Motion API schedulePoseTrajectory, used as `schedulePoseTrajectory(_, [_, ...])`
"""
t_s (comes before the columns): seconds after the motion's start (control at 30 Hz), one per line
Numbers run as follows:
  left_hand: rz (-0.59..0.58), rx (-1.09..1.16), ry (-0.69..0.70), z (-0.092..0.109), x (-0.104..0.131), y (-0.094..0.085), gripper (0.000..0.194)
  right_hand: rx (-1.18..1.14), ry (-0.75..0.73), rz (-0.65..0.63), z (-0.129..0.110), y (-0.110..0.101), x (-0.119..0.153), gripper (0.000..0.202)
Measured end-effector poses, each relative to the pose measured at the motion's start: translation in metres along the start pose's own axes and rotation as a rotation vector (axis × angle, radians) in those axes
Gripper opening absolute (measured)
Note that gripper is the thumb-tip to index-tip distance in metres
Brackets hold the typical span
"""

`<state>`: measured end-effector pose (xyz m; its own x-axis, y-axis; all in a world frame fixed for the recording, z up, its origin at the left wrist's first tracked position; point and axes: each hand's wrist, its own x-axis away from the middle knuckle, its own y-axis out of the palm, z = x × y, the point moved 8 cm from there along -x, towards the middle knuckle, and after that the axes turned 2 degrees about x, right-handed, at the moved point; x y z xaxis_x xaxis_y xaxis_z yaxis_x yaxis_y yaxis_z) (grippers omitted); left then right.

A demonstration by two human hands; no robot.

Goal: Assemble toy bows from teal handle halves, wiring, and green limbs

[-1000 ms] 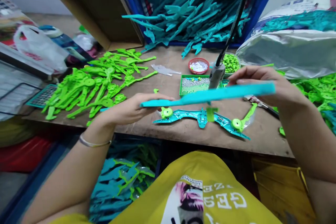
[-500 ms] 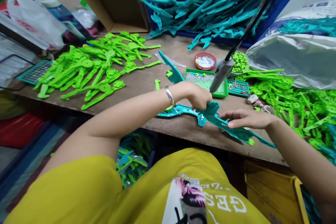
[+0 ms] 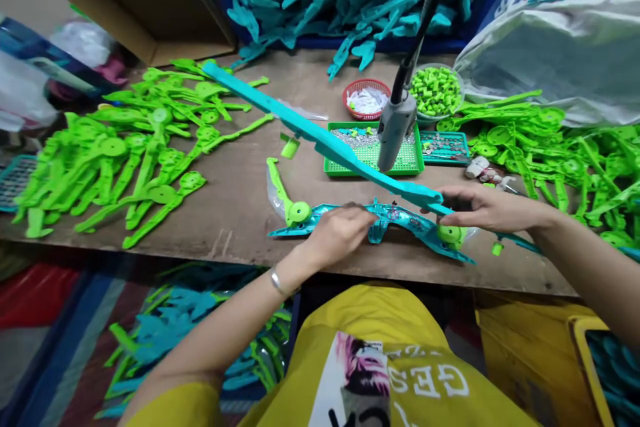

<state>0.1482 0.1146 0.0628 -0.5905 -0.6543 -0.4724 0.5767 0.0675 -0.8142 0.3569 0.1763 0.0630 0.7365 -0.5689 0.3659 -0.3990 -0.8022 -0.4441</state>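
Observation:
A long teal plastic bow-shaped shell (image 3: 330,147) is held up at a slant by my right hand (image 3: 490,207), gripped between thumb and fingers near its middle. Small lime-green pieces (image 3: 289,147) hang from its underside. Below it on the bench lies a second teal shell (image 3: 415,223), open side up, with lime-green arms (image 3: 299,212) at its ends. Over the left-centre part of this lower shell, my left hand (image 3: 345,233) is closed with fingertips pressed together. Whatever those fingertips hold, if anything, is hidden.
A hanging electric screwdriver (image 3: 397,127) is above a green tray (image 3: 370,170) of small metal parts. Behind stand a red basket (image 3: 350,107) and a bowl of lime-green bits (image 3: 435,90). Lime-green arms are heaped left (image 3: 110,147) and right (image 3: 565,160). Teal shells fill the blue crate (image 3: 465,43).
My right hand has lifted and turned the upper teal shell, exposing the lower one. My left hand has let go of the upper shell and moved down-left onto the lower shell.

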Motion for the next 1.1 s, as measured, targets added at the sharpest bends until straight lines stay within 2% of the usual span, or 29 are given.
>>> schedulePoseTrajectory(0.07, [0.014, 0.052, -0.069, -0.025, -0.006, 0.027, 0.021, -0.01, -0.024, -0.019, 0.003, -0.002, -0.005, 0.054])
schedulePoseTrajectory(0.13, [-0.025, 0.137, -0.057, -0.036, -0.016, 0.048, 0.031, -0.008, -0.048, -0.028, 0.007, -0.005, -0.012, 0.053])
schedulePoseTrajectory(0.2, [-0.082, 0.194, -0.025, -0.038, -0.025, 0.06, 0.036, 0.02, -0.061, -0.01, 0.012, -0.008, -0.018, 0.053])
schedulePoseTrajectory(0.33, [-0.173, 0.19, 0.006, -0.039, -0.03, 0.073, 0.029, 0.07, -0.053, 0.031, 0.023, -0.013, -0.027, 0.056])
schedulePoseTrajectory(0.5, [-0.141, 0.164, -0.066, -0.05, -0.024, 0.081, 0.025, 0.066, -0.031, 0.051, 0.03, -0.013, -0.033, 0.056])
schedulePoseTrajectory(0.67, [-0.104, 0.239, -0.135, -0.057, -0.02, 0.082, 0.022, 0.087, -0.004, 0.04, 0.03, -0.01, -0.034, 0.057])
schedulePoseTrajectory(0.9, [-0.148, 0.188, -0.092, -0.054, -0.023, 0.085, 0.018, 0.05, -0.019, 0.075, 0.025, -0.006, -0.032, 0.055])
schedulePoseTrajectory(1.1, [-0.238, 0.068, -0.08, -0.046, -0.029, 0.086, 0.018, 0.197, 0.015, 0.124, 0.042, -0.011, -0.036, 0.055])
